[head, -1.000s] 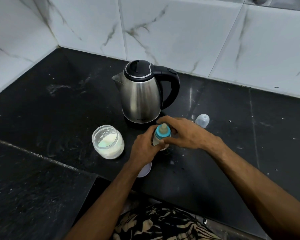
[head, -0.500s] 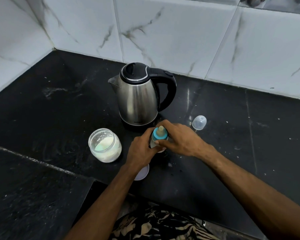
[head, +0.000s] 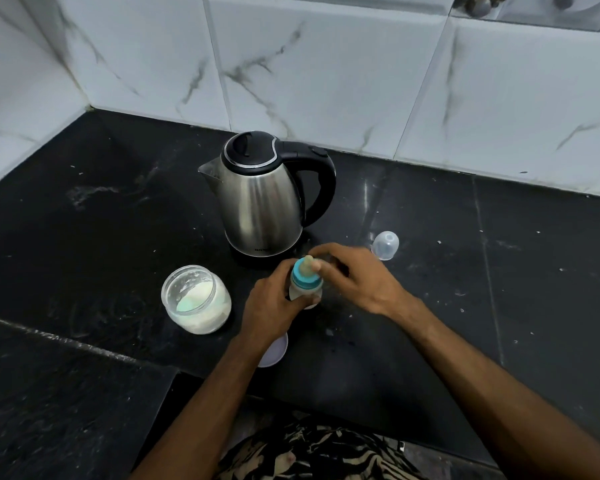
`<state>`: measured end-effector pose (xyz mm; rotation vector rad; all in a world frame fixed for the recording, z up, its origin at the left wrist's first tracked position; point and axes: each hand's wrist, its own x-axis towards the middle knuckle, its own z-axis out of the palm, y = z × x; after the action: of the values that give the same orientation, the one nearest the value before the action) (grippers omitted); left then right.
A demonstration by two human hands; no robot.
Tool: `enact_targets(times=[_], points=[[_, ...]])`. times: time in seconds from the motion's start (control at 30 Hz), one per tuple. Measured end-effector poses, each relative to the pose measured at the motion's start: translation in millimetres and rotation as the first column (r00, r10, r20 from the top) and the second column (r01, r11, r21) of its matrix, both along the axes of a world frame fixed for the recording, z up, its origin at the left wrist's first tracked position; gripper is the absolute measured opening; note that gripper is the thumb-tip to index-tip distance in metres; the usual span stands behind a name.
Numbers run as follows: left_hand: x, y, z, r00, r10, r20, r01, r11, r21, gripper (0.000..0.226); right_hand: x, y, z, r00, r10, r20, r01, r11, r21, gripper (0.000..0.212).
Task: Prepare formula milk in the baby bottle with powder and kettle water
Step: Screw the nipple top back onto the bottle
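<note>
The baby bottle, with a blue collar and a beige teat, stands on the black counter just in front of the steel kettle. My left hand grips the bottle's body from the left. My right hand comes in from the right, its thumb and curled forefinger around the teat at the top of the bottle; the blue collar shows in full. An open glass jar of white powder stands to the left. The kettle's lid is down and its handle points right.
The bottle's clear dome cap lies on the counter right of the kettle. A pale round lid lies partly under my left wrist. Tiled walls close the back and left. The counter steps down at the front left.
My right hand has slid rightward off the blue collar, which now shows fully. The left hand keeps its grip on the bottle. The camera view has shifted slightly.
</note>
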<state>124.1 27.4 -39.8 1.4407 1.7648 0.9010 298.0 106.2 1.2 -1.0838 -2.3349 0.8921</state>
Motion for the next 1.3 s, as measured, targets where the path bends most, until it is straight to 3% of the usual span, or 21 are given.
enact_targets(times=[0.1,0.23,0.43,0.6,0.77,0.9,1.1,1.3], points=[[-0.6,1.5,-1.8,1.000,0.003,-0.026,-0.003,1.000,-0.002,0.066,10.7,12.6,-5.1,0.967,-0.249,-0.060,0.256,0.948,0.190,0.033],[-1.5,1.7,-3.6,0.999,0.001,-0.038,-0.001,1.000,-0.004,0.067,30.2,33.6,-26.7,0.849,-0.524,0.064,0.479,0.816,0.324,0.024],[-0.9,2.7,-5.2,0.999,-0.005,-0.043,0.005,1.000,0.007,0.066,39.7,40.3,-62.8,0.778,-0.604,0.171,0.584,0.797,0.157,0.046],[0.0,2.8,-5.2,0.999,0.000,-0.038,0.000,1.000,0.006,0.066,39.2,44.4,-68.2,0.789,-0.599,0.140,0.580,0.800,0.156,0.044],[0.4,1.9,-5.5,1.000,0.007,-0.031,-0.007,1.000,0.005,0.066,31.8,40.7,-39.3,0.839,-0.524,-0.147,0.539,0.837,0.092,0.051],[1.2,1.4,-2.6,1.000,0.006,-0.031,-0.007,1.000,-0.007,0.067,15.2,19.2,7.8,0.883,-0.341,-0.321,0.383,0.920,0.077,0.044],[1.5,-1.1,0.0,1.000,0.016,-0.019,-0.016,0.999,-0.041,0.063,-7.6,-13.7,21.4,0.967,0.021,-0.255,0.042,0.970,0.241,0.044],[3.6,-3.0,5.9,0.999,0.006,-0.033,-0.007,1.000,-0.025,0.068,-13.6,-20.1,-7.1,0.982,0.080,-0.170,-0.024,0.952,0.304,0.046]])
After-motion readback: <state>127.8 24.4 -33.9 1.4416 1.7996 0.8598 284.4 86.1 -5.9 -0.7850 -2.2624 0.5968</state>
